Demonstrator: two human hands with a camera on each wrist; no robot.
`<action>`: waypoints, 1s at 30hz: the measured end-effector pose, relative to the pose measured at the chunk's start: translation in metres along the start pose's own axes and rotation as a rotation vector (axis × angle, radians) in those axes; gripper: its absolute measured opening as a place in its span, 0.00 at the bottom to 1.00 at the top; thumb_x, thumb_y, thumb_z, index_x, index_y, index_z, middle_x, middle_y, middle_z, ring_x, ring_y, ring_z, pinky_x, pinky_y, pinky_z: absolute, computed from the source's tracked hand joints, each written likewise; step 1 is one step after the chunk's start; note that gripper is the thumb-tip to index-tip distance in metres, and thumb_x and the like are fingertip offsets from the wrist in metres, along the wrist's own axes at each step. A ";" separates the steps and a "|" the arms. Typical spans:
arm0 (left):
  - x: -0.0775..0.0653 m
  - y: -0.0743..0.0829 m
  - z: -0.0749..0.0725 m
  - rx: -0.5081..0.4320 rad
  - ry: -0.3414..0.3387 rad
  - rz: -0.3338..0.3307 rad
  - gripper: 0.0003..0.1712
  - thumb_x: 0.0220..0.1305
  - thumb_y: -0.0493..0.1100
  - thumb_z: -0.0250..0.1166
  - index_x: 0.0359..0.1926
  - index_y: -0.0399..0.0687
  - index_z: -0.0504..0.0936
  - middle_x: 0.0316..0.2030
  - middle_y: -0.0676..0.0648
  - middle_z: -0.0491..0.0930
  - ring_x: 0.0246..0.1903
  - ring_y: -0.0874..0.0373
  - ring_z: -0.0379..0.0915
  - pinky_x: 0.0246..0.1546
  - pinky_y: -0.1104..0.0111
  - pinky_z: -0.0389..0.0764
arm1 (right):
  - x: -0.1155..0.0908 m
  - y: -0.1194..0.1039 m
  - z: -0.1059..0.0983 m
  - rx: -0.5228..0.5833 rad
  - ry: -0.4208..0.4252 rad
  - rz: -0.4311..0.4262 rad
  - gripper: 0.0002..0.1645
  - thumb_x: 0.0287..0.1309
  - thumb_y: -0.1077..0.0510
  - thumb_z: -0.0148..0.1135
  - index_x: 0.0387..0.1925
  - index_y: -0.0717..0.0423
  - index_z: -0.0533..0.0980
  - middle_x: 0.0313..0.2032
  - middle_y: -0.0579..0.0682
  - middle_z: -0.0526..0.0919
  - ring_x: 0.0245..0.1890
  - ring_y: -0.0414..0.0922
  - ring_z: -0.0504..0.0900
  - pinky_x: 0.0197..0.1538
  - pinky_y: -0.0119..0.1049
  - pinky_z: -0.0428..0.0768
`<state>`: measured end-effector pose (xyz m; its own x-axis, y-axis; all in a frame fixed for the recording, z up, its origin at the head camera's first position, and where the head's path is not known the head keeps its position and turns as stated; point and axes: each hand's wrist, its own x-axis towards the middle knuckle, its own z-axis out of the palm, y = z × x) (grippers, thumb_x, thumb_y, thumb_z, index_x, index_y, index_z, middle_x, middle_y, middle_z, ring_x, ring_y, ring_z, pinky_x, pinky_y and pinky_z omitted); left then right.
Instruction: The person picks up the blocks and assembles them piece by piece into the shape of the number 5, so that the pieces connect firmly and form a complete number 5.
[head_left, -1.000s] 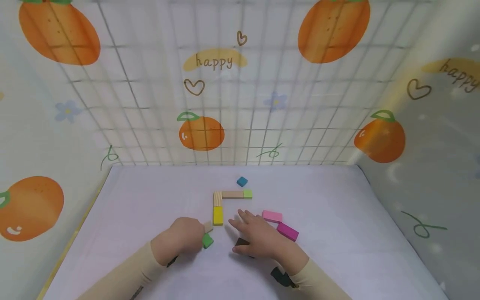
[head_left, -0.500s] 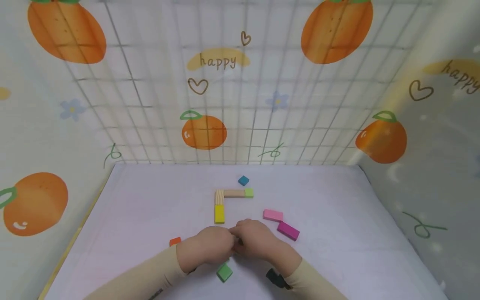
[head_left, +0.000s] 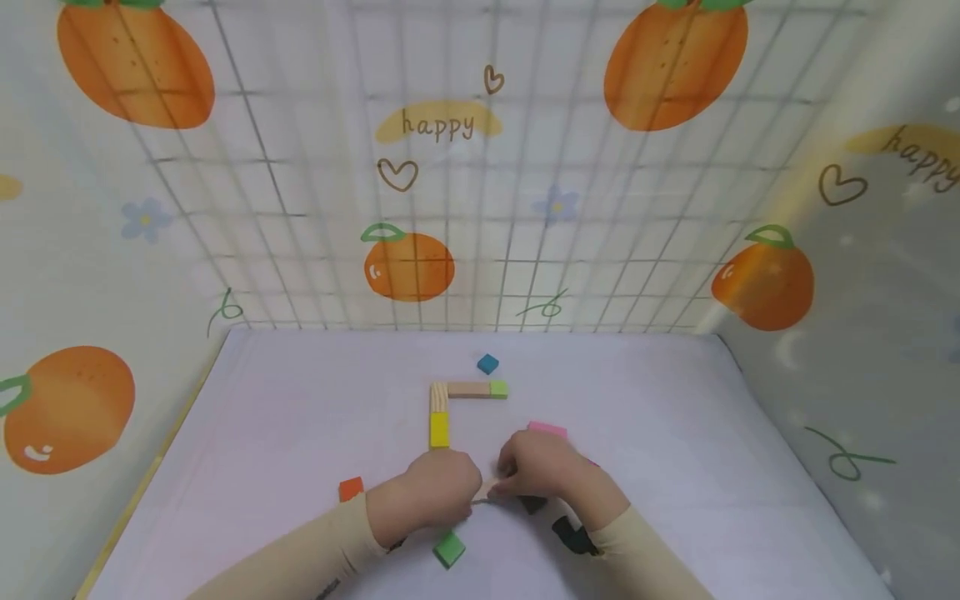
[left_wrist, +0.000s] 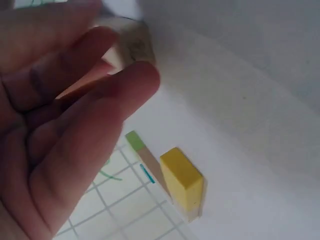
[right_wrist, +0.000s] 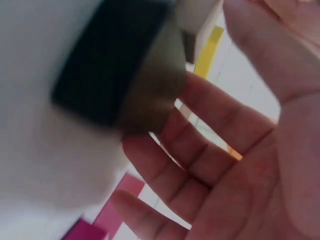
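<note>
Between the two hands lies a pale wooden block (head_left: 485, 490), low over the tabletop. My left hand (head_left: 444, 487) grips its left end, with fingers curled; in the left wrist view the wooden block (left_wrist: 135, 45) shows just past the thumb and finger tips. At the other end, the thumb and index finger of my right hand (head_left: 549, 461) pinch the wooden block (right_wrist: 197, 22). Under the right palm sits a dark block (head_left: 532, 503), partly hidden; seen close in the right wrist view, the dark block (right_wrist: 112, 60) covers some of the fingertips.
A yellow block (head_left: 439, 429), a striped wooden block (head_left: 439, 397), a tan block (head_left: 468, 390) and a light green cube (head_left: 498, 390) form a corner. Around lie a blue cube (head_left: 488, 364), an orange block (head_left: 351, 489), a green cube (head_left: 449, 550) and a pink block (head_left: 547, 429).
My left hand has moved right with the wooden block, and the green cube has shifted right and nearer. My right hand first closed inward, then drew right; the dark block now lies farther right.
</note>
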<state>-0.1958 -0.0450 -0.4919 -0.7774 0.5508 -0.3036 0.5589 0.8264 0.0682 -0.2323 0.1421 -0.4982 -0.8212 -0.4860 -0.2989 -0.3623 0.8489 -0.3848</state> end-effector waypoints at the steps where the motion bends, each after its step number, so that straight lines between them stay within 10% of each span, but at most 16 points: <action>1: 0.001 0.001 0.001 0.022 0.005 0.002 0.12 0.60 0.53 0.74 0.33 0.52 0.86 0.20 0.55 0.73 0.20 0.62 0.67 0.22 0.72 0.71 | -0.002 0.002 -0.001 0.011 -0.004 -0.005 0.14 0.44 0.44 0.81 0.25 0.45 0.84 0.19 0.38 0.77 0.21 0.38 0.71 0.28 0.34 0.71; 9: 0.013 0.000 0.006 0.175 0.116 0.013 0.15 0.59 0.57 0.73 0.38 0.53 0.86 0.21 0.55 0.76 0.20 0.62 0.67 0.23 0.72 0.73 | -0.001 0.009 0.000 -0.034 0.036 0.007 0.26 0.42 0.45 0.82 0.45 0.49 0.87 0.28 0.39 0.82 0.28 0.39 0.75 0.35 0.38 0.76; 17: 0.019 -0.005 0.016 0.262 0.250 -0.011 0.16 0.60 0.60 0.71 0.31 0.54 0.86 0.19 0.56 0.75 0.17 0.63 0.64 0.19 0.70 0.72 | 0.005 -0.002 0.011 -0.214 0.232 -0.091 0.16 0.47 0.53 0.79 0.42 0.41 0.87 0.35 0.38 0.88 0.33 0.38 0.81 0.39 0.36 0.81; 22: 0.003 -0.009 0.023 0.165 0.173 -0.042 0.20 0.60 0.63 0.70 0.29 0.53 0.84 0.19 0.56 0.72 0.18 0.62 0.63 0.20 0.69 0.70 | 0.005 -0.013 0.018 -0.253 0.279 -0.233 0.13 0.49 0.53 0.78 0.40 0.39 0.89 0.29 0.37 0.83 0.28 0.37 0.75 0.31 0.30 0.75; 30: -0.026 -0.019 0.031 0.177 0.084 -0.072 0.21 0.59 0.67 0.68 0.32 0.56 0.87 0.23 0.55 0.73 0.20 0.62 0.65 0.21 0.68 0.71 | 0.019 -0.005 0.022 -0.371 0.341 -0.180 0.09 0.51 0.50 0.78 0.36 0.39 0.89 0.29 0.40 0.80 0.28 0.39 0.72 0.35 0.30 0.76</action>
<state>-0.1772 -0.0786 -0.5150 -0.8345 0.5048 -0.2209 0.5371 0.8348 -0.1210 -0.2360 0.1241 -0.5210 -0.8061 -0.5879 0.0675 -0.5912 0.8049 -0.0505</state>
